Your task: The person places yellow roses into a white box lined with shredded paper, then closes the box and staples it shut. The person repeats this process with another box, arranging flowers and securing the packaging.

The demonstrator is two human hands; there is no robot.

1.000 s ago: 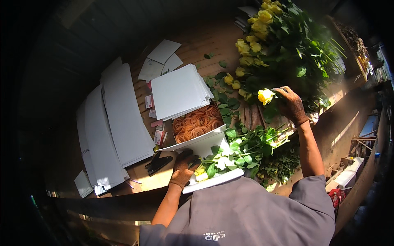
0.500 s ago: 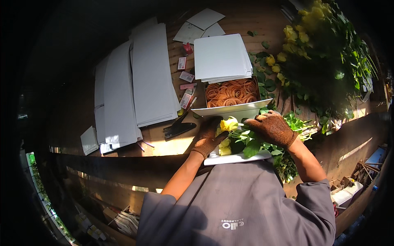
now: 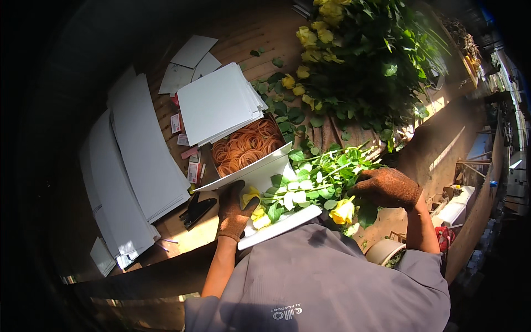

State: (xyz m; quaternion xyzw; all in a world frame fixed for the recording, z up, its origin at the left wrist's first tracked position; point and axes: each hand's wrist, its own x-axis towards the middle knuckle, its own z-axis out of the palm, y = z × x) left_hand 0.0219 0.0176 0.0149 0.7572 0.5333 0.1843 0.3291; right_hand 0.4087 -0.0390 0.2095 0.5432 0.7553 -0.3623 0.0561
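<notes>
Yellow roses (image 3: pixel 261 217) with long leafy stems lie in a folded white card (image 3: pixel 282 226), heads at its left end. My left hand (image 3: pixel 235 213), in a brown work glove, rests at that end beside the blooms, thumb spread from the fingers; some fingertips are hidden against the card. Off the card's right end, my gloved right hand (image 3: pixel 387 188) is closed on another yellow rose (image 3: pixel 342 211). Its bloom hangs just below the fingers, and leaves show under the palm; the grip on the stem itself is hidden.
Behind the card stands a box of orange rubber bands (image 3: pixel 249 148), partly under stacked white sheets (image 3: pixel 218 102). Long white cardboard (image 3: pixel 146 144) lies left, near a black stapler-like tool (image 3: pixel 197 211). A large heap of yellow roses (image 3: pixel 359 72) fills the far right.
The view has swung toward the right. My right hand has left the roses on the card and moved right, now with a single rose. My left hand stays by the card's left end.
</notes>
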